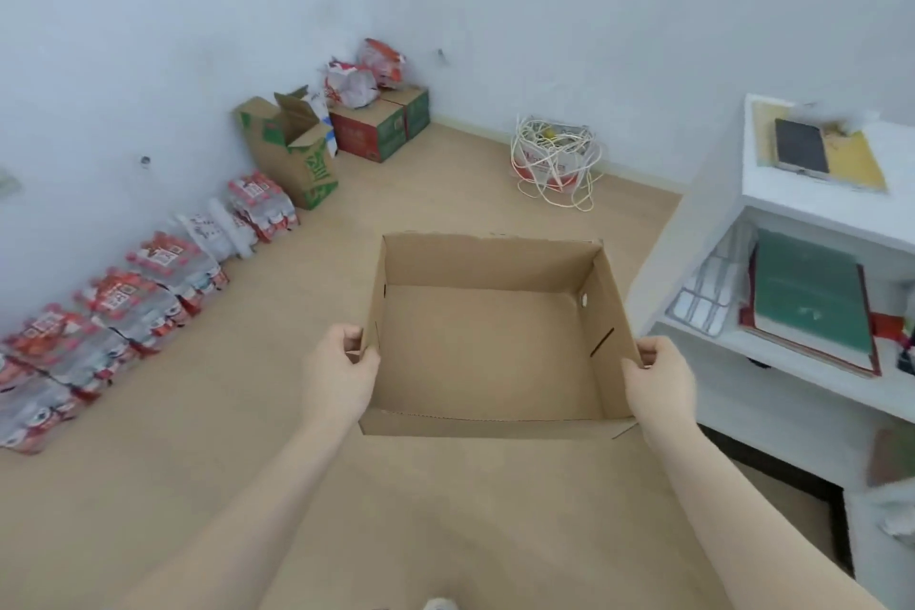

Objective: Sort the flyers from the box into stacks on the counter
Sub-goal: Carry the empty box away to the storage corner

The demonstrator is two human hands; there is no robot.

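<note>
Both hands grip the open cardboard box point(487, 352): left hand point(339, 372) and right hand point(656, 379) curl over opposite walls.

I stand in a corner of a room with pale bluish-white walls point(148, 15) and a light wooden floor point(208, 411). Along the wall on my left runs a row of shrink-wrapped bottle packs point(124, 297) with red labels. In the corner stand an open brown carton point(292, 149) and a red and green carton point(381, 124) with plastic bags point(361, 74) on top. A tangle of pale cord point(554, 159) lies by the far wall. To my right is a white shelf unit point(792, 203) holding a green book point(812, 292).
</note>
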